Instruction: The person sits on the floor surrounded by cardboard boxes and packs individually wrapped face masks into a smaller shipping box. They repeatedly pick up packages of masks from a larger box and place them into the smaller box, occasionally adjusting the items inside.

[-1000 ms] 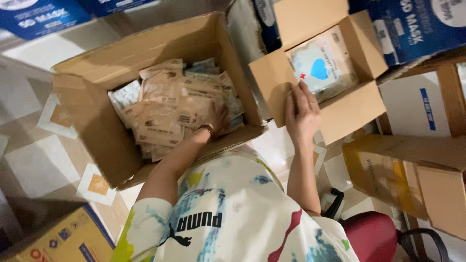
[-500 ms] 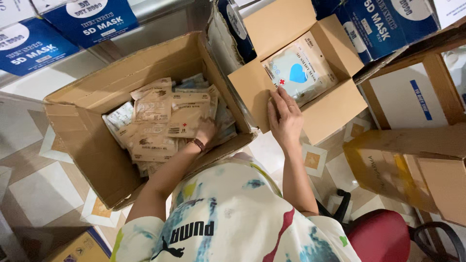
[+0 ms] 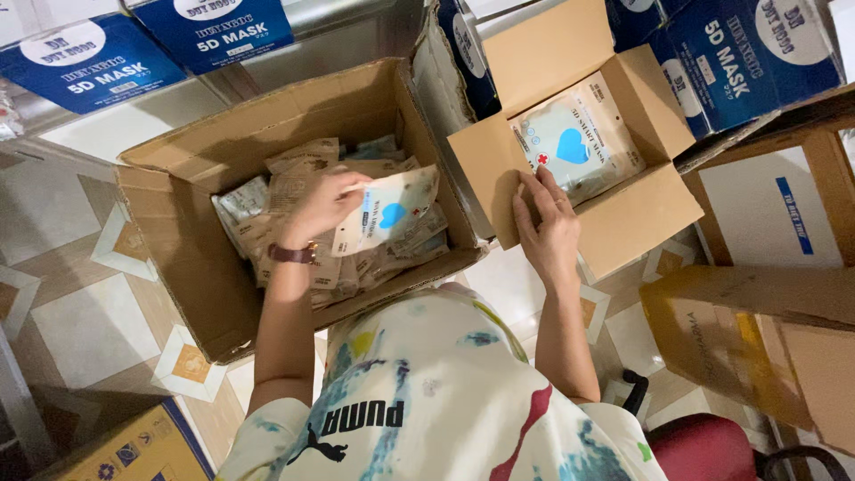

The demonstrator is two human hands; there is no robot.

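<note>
left hand (image 3: 322, 203): mine, closed on the top edge of a white mask packet (image 3: 386, 212) with a blue heart, lifted just above the heap in the big carton (image 3: 191, 258).
right hand (image 3: 545, 224): flat and released, fingers spread on the near flap of the small carton (image 3: 623, 223); it grips nothing, only steadies the flap.
where the packet is: in the air over the big carton's right half, between the two boxes, hanging from my fingertips and tilted.
already in the small carton: one like packet (image 3: 579, 138) lying flat on the bottom.
risk, grip: i hold the packet by a thin edge only, and the film looks slick, so i judge it could slide out and drop back among the loose packets (image 3: 267, 223).
risk, flap: the small carton sits tilted against its neighbours; if i press the flap harder it may tip or fold inward and block the opening.
risk, crossing: the big carton's right wall stands between the packet and the small one, and the packet's corner might catch on it.
surface: tiled floor (image 3: 62, 267), pale with tan diamond insets; the cartons stand on it.
room: cramped storage spot, blue mask boxes (image 3: 223, 27) stacked behind, more brown cartons (image 3: 766, 330) at right, a red chair seat (image 3: 704, 445) under me.
</note>
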